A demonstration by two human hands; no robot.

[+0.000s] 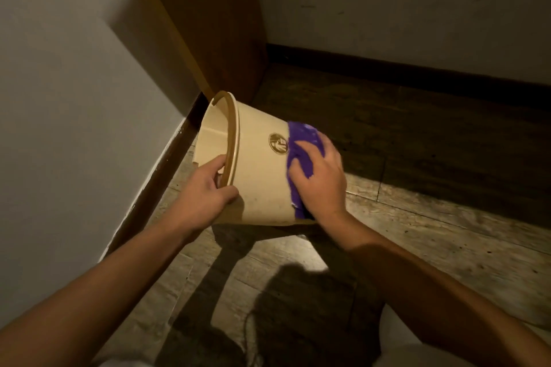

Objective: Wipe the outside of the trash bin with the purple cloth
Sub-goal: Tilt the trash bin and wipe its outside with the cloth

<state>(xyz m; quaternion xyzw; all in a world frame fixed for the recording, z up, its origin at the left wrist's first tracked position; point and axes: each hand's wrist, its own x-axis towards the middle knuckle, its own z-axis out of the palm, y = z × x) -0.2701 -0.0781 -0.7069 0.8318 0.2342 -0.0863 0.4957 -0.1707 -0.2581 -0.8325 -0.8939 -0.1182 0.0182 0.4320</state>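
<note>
Bin [259, 167], tipped on its side above the floor [417, 232] near the wall [74, 83], seems to us light, stiff and smooth, so we clamp its rim with our left hand [205, 191], thumb outside, fingers curled in, while our right hand [320, 176] presses the soft cloth [301, 143] flat near its base.

Tilted trash bin [259, 176], left hand [205, 188] gripping rim, right hand [320, 176] pressing purple cloth [301, 155]

trash bin [259, 176] base: hidden by purple cloth [301, 158] | logo [278, 144]: perhaps unreadable | forearms: cut off
</note>
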